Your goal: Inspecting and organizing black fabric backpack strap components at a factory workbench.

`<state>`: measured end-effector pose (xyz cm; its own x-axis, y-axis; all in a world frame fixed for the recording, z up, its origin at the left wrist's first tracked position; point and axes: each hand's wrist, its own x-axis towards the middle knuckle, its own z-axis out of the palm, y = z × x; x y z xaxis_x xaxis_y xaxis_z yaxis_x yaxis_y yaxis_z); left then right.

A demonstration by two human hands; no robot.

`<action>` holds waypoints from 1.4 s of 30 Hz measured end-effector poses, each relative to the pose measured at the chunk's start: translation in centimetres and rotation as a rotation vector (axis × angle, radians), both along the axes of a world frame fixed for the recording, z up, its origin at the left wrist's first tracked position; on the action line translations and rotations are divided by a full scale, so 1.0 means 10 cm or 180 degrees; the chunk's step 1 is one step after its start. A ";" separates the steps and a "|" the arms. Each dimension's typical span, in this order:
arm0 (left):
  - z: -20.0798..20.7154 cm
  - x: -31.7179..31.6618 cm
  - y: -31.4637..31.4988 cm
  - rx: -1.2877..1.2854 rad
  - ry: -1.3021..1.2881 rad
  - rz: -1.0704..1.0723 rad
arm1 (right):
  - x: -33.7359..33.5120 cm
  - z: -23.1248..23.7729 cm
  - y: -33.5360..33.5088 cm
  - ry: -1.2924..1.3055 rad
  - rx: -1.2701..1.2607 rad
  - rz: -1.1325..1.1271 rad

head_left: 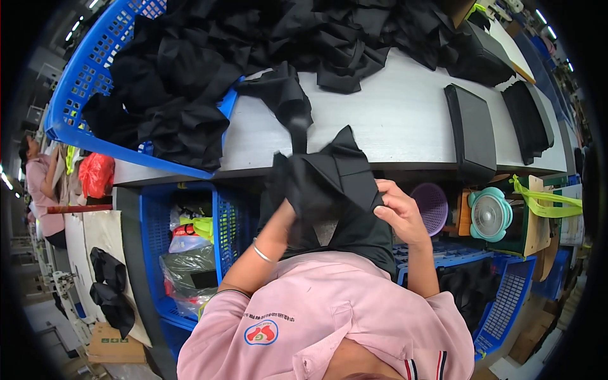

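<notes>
A piece of black cloth [348, 180] hangs over my lap at the table's front edge, its panels folded and angular. My right hand [404, 215] pinches its right edge between thumb and fingers. On the other side, my left hand [289, 212] goes in under the cloth, which hides the fingers; the area is smeared by motion. Just beyond, another black cloth piece [282, 95] trails across the white table [259, 142] down to the one I hold. A large heap of black cloth pieces [183, 69] fills and spills out of a blue basket [82, 136] at the left.
Neat stacks of black pieces [472, 130] stand at the table's right. Below the table are a blue crate [180, 253] with plastic bags, a purple basket [429, 209], a teal fan [490, 214] and another blue crate [503, 304]. A person [44, 183] stands at far left.
</notes>
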<state>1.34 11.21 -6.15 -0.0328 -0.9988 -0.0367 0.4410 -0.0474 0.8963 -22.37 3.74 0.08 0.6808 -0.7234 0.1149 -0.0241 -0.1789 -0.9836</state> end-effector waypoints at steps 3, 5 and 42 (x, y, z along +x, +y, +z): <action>0.08 0.15 0.00 0.0417 0.0564 0.0036 | -0.26 0.18 -0.23 0.0330 -0.1010 -0.0015; 0.14 0.14 -0.13 0.0913 0.0647 -0.0026 | -0.38 0.31 -0.55 0.0245 -0.0640 -0.0716; -0.11 -0.15 -1.58 0.0768 0.2077 -0.0972 | 0.13 -0.57 -1.02 -0.1010 0.1755 -0.1376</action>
<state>-0.12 -4.55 -7.25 -0.3964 -0.9086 -0.1316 0.8139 -0.4141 0.4075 -21.11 -6.42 -5.66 0.3191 -0.9270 -0.1969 0.3178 0.3004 -0.8993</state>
